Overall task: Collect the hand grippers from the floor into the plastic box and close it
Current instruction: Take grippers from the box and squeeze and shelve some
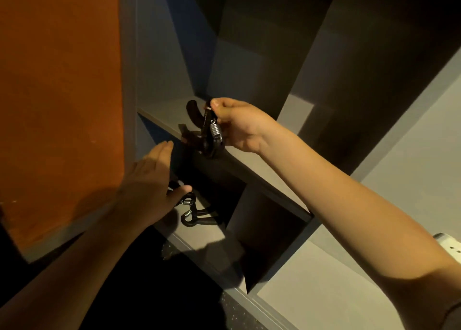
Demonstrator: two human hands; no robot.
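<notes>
My right hand [239,125] grips a black hand gripper [208,127] with a silver coil spring, held at the front edge of a grey shelf board [249,165]. Its dark handles point up and left over the shelf. My left hand [149,187] reaches into the compartment below with straight fingers, its thumb touching one of two more hand grippers [190,211] that lie there on the lower board. No plastic box shows in this view.
An orange cabinet door [62,92] stands open at the left. Grey shelf dividers [349,55] rise behind and to the right. A dark speckled floor [174,292] lies below. A white object [449,247] pokes in at the right edge.
</notes>
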